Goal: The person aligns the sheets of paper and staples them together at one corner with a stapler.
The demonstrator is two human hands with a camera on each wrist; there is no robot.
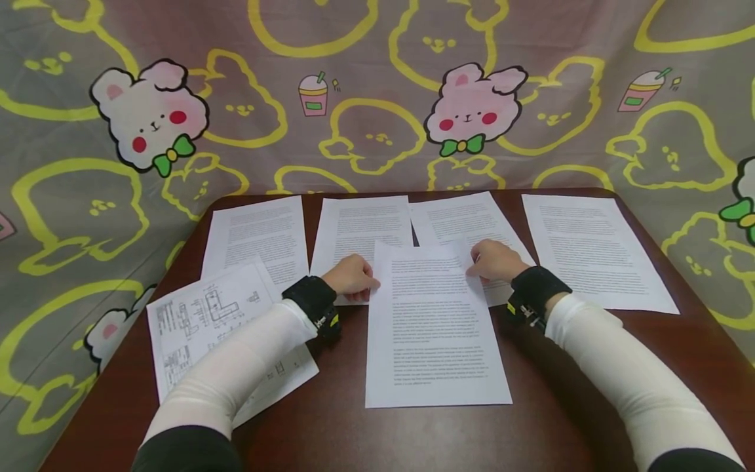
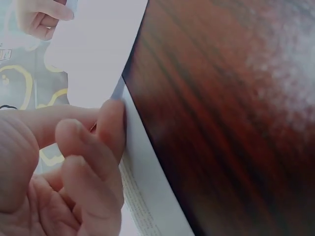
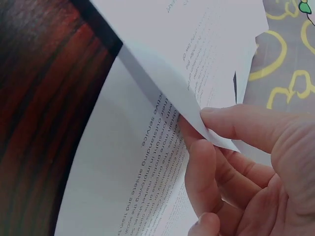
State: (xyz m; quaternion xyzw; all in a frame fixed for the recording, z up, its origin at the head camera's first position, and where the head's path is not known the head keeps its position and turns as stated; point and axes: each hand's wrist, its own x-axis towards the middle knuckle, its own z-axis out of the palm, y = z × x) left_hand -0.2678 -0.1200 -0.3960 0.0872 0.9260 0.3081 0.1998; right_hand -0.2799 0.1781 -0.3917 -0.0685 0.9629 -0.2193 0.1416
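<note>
A printed sheet of paper (image 1: 436, 328) is held by its two side edges near the top, in the middle of the table. My left hand (image 1: 352, 276) pinches its left edge between thumb and fingers. On the opposite edge, my right hand (image 1: 497, 261) pinches the paper, and the right wrist view shows that edge bending slightly between thumb (image 3: 246, 125) and fingers. The sheet's top overlaps two text pages behind it, the centre-left page (image 1: 366, 223) and the centre-right page (image 1: 457, 213), hiding their lower inner parts.
Two more text pages lie along the back, one at far left (image 1: 259, 229) and one at far right (image 1: 596, 252). Drawing sheets (image 1: 189, 321) lie at the left, partly under my left forearm. Brown table (image 1: 448, 439); a patterned curtain (image 1: 366, 78) hangs right behind it.
</note>
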